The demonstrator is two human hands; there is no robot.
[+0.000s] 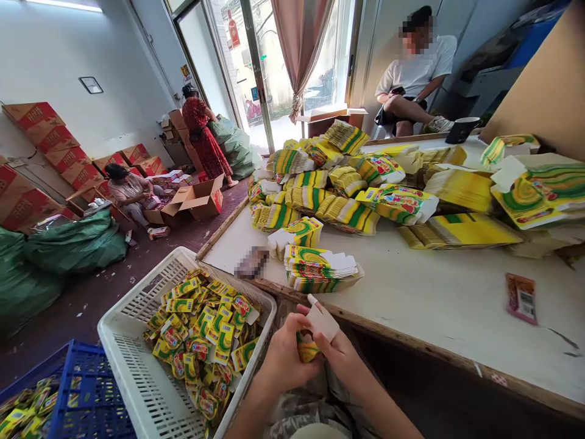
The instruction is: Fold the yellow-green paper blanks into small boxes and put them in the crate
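The left hand (pixel 284 353) and right hand (pixel 340 358) clamp one thin cardboard carton (pixel 323 323) between them—white flap uppermost—before the table's rough wooden edge (pixel 365 320). Slatted white plastic basket (pixel 137 366), at left, contains small glossy rectangular boxes (pixel 223 341); flat, ridged carton stacks (pixel 322 204) lie on the smooth tabletop (pixel 429 292).

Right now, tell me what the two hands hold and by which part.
A small yellow-and-green carton: the left hand around its printed body, the right hand at its white flap; the exact contact is partly hidden.
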